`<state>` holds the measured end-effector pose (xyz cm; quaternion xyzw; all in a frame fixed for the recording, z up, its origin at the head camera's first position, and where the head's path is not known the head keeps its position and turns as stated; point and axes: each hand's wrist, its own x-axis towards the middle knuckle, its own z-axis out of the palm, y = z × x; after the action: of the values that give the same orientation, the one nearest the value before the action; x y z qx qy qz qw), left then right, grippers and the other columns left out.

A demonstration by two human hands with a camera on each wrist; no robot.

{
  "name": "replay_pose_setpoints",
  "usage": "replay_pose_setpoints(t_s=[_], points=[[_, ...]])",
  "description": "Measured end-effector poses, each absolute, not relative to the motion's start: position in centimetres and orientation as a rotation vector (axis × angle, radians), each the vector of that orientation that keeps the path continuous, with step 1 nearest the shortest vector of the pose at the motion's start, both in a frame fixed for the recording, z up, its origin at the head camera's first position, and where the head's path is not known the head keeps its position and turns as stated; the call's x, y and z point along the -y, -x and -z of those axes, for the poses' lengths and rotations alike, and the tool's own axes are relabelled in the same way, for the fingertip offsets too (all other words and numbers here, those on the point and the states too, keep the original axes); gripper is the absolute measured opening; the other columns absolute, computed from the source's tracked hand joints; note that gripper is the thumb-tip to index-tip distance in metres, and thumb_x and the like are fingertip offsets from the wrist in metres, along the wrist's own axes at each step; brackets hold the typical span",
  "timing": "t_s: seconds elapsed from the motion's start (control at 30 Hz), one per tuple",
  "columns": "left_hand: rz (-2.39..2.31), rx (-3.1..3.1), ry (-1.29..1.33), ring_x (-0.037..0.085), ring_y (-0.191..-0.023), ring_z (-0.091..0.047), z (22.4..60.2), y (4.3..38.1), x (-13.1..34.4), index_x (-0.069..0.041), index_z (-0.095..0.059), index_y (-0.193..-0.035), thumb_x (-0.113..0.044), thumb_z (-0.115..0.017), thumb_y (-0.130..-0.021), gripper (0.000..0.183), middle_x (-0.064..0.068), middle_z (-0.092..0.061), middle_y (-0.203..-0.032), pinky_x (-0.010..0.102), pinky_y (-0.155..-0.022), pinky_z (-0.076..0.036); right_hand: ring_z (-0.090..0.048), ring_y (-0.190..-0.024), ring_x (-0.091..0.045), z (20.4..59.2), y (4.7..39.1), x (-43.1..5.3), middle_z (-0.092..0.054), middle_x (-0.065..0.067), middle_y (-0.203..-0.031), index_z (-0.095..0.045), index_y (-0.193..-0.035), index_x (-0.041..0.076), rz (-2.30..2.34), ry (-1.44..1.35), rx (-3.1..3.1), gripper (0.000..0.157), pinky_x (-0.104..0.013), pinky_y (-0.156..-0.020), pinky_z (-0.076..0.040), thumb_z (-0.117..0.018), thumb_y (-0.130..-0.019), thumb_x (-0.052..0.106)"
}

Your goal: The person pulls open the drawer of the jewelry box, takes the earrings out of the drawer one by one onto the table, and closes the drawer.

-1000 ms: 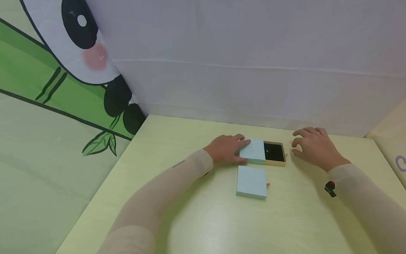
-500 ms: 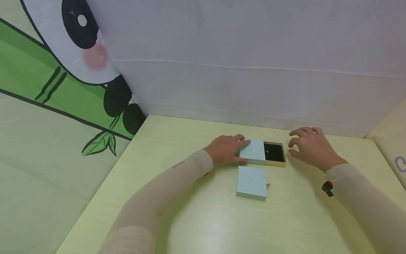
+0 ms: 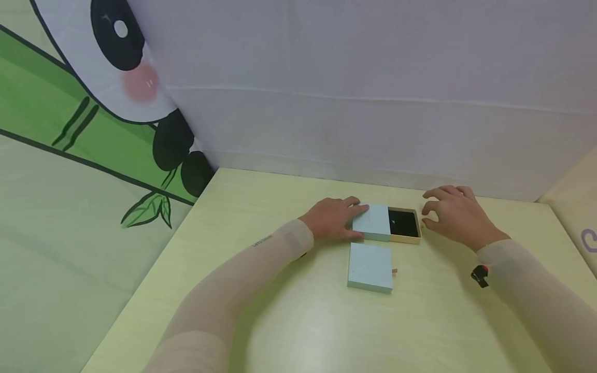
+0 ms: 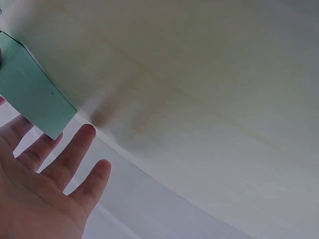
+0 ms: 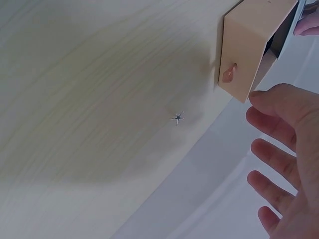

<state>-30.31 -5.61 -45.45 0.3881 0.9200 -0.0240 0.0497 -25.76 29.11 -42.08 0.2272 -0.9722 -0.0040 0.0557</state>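
Observation:
A pale blue sliding drawer box (image 3: 370, 220) lies toward the back of the table, its tan drawer (image 3: 404, 239) pulled partly out to the right. Inside the drawer is a black insert (image 3: 406, 224) with a tiny pale star-shaped piece (image 3: 393, 221) on it. The left hand (image 3: 333, 218) grips the sleeve's left end, index finger on top and thumb at the near corner. Bent fingers of the right hand (image 3: 459, 217) hover beside the drawer's right end; the right wrist view shows the thumb close to the drawer's corner. I see nothing held there.
A second pale blue box (image 3: 370, 267), closed, with a small ribbon tab (image 3: 394, 271), sits just in front of the first. A small star-shaped thing (image 5: 178, 118) shows against the tabletop in the right wrist view. A pale cloth wall (image 3: 326, 134) rises behind the table.
The right hand has moved slightly left, closer to the drawer's end. The left hand and both boxes have stayed in place.

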Motion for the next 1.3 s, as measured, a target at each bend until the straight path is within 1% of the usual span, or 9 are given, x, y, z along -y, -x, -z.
replay_pose_setpoints(t_s=[0.43,0.77,1.3], points=[[0.062,-2.809,-1.186,0.024,-0.144,-0.078,45.6,30.4,5.7,-0.032,-0.042,-0.186,-0.077,-0.066,-0.112,0.090,0.002,-0.052,-0.185,0.042,-0.125,-0.061,-0.062,-0.151,-0.053,41.6,25.6,-28.2,-0.077,-0.023,-0.153,-0.092,-0.111,0.016,0.002,-0.700,2.962,0.011,-0.078,-0.125,-0.045,-0.091,-0.103,0.024],[0.069,-2.805,-1.181,0.025,-0.145,-0.078,45.5,30.4,5.7,-0.032,-0.041,-0.186,-0.078,-0.066,-0.112,0.091,0.002,-0.052,-0.185,0.042,-0.126,-0.061,-0.062,-0.151,-0.053,41.4,25.5,-27.6,-0.076,-0.023,-0.153,-0.092,-0.113,0.016,-0.004,-0.707,2.956,0.013,-0.077,-0.124,-0.045,-0.090,-0.103,0.023],[0.067,-2.806,-1.188,0.024,-0.144,-0.078,45.7,30.3,5.7,-0.032,-0.041,-0.186,-0.078,-0.066,-0.111,0.091,0.001,-0.052,-0.185,0.042,-0.125,-0.061,-0.060,-0.152,-0.053,41.6,25.5,-27.2,-0.076,-0.022,-0.155,-0.092,-0.114,0.016,-0.030,-0.703,2.960,0.013,-0.078,-0.125,-0.044,-0.087,-0.105,0.023]])
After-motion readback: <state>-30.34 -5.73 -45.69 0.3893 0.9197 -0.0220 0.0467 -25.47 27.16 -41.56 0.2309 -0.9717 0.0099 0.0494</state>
